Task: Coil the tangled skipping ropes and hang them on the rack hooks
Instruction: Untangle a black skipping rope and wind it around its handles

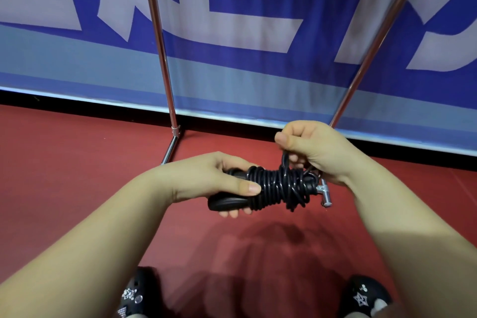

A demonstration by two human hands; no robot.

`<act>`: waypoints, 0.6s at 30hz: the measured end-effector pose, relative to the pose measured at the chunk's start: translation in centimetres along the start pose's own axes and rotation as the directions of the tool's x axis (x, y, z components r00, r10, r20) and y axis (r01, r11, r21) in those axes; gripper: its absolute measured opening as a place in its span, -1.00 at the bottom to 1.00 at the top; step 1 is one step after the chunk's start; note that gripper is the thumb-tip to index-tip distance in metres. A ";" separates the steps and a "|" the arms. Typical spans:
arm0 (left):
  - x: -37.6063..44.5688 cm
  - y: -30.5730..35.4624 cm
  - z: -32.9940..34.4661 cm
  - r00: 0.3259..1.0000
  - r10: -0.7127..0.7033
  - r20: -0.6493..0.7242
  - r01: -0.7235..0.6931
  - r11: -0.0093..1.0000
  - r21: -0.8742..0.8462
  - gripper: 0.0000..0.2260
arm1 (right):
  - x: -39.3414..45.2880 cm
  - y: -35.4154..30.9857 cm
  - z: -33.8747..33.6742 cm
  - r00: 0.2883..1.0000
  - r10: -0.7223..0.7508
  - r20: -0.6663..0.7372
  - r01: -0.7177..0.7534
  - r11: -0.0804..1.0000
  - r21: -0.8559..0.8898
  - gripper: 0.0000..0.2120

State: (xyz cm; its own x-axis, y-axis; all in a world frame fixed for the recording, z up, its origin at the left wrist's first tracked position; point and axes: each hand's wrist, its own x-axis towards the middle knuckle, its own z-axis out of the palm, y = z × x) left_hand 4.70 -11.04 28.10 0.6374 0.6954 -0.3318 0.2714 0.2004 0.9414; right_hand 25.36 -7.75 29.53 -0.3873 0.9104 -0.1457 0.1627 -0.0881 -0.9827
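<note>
A black skipping rope (277,186) is wound in tight turns around its own black handles, held level above the red floor. My left hand (222,175) grips the handle ends at the bundle's left, thumb on top. My right hand (313,148) pinches a loop of the cord above the bundle's right end. A small silver metal fitting (325,195) sticks out at the right end of the bundle. Two chrome rack poles (157,41) (379,41) rise in front of me; no hooks are in view.
A blue and white banner wall (232,20) stands behind the rack, meeting the red floor (77,162). The rack's left foot (170,148) rests on the floor near my left hand. My two black shoes (134,294) (366,297) show at the bottom edge.
</note>
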 end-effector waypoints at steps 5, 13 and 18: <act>-0.2 -0.2 0.1 0.995 0.093 0.016 -0.087 0.967 -0.241 -0.66 | 0.3 0.0 -0.3 0.997 0.073 -0.002 -0.068 0.943 0.326 -0.77; 0.1 -0.7 0.3 0.985 0.141 -0.105 -0.174 0.859 -0.482 -0.37 | 0.1 -0.1 2.2 0.975 -0.084 -0.204 0.136 0.958 0.252 -0.39; 0.3 0.0 0.9 0.978 0.103 -0.181 -0.189 0.805 -0.562 -0.44 | -0.9 -0.1 3.0 0.922 -0.296 -0.252 0.320 0.946 0.058 -0.55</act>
State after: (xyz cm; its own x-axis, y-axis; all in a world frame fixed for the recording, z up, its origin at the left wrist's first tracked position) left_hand 5.55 -11.46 27.91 0.5212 0.8255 -0.2164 -0.3071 0.4180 0.8550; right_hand 22.99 -9.74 29.43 -0.1767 0.9667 0.1851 -0.0230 0.1840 -0.9827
